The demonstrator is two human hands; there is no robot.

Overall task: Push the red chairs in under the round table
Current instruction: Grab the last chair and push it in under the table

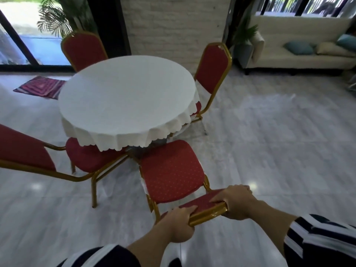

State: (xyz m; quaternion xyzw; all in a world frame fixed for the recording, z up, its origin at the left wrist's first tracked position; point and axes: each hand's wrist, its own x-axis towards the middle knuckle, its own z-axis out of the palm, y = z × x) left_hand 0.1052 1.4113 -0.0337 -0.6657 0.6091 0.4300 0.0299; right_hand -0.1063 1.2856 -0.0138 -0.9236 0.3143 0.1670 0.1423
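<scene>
Both hands are gripping the top rail of the nearest red padded chair with the gold metal frame (pixel 171 170): the left hand (pixel 178 224) is wrapping the rail's near-left end, the right hand (pixel 234 204) is clamping its right end, fingers curled over the backrest.

This chair is standing at the near edge of the round table under a white scalloped cloth (pixel 127 97); only the far tip of its seat is reaching the cloth's hem, so most of the seat is lying clear of the table.

Status of the other chairs, as judged:
- near-left red chair (pixel 84 157): seat partly under the cloth, back angling out left (probably needs more pushing).
- far-left red chair (pixel 82 49): appears tucked in, seat hidden behind the table.
- far-right red chair (pixel 212 72): seat mostly under the cloth.

Task is looking roughly half done; the held chair and the near-left one are remaining.
</scene>
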